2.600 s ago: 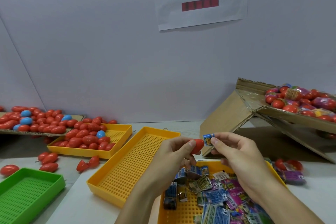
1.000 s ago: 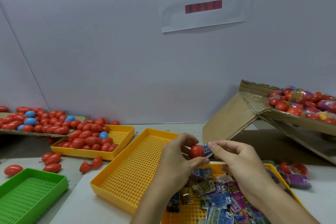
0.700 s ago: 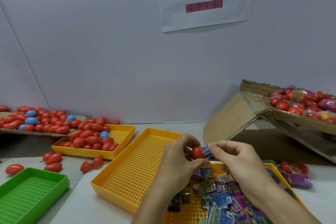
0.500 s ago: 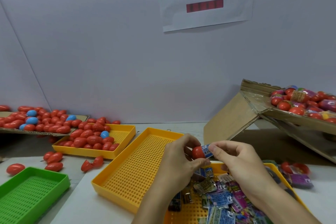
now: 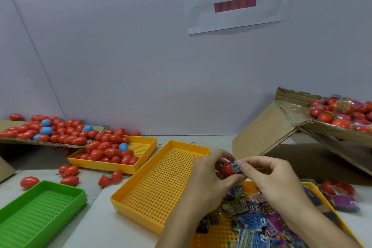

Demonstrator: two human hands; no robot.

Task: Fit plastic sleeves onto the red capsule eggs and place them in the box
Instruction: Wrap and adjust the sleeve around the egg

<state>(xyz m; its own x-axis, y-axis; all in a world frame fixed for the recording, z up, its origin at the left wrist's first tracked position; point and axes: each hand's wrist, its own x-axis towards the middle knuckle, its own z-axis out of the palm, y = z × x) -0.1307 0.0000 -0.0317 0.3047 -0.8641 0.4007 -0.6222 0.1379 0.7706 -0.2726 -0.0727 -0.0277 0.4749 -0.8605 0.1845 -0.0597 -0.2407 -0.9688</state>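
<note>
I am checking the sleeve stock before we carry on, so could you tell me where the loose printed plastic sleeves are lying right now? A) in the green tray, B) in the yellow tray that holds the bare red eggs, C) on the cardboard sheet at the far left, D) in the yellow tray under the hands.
D: the printed sleeves lie heaped in the yellow tray below the left hand and right hand.

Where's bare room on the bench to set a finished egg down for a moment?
The middle yellow tray is bare; so is the green tray. Bare tabletop lies between them. Crowded: the far yellow tray with red eggs, and the sleeve tray under both hands.
</note>
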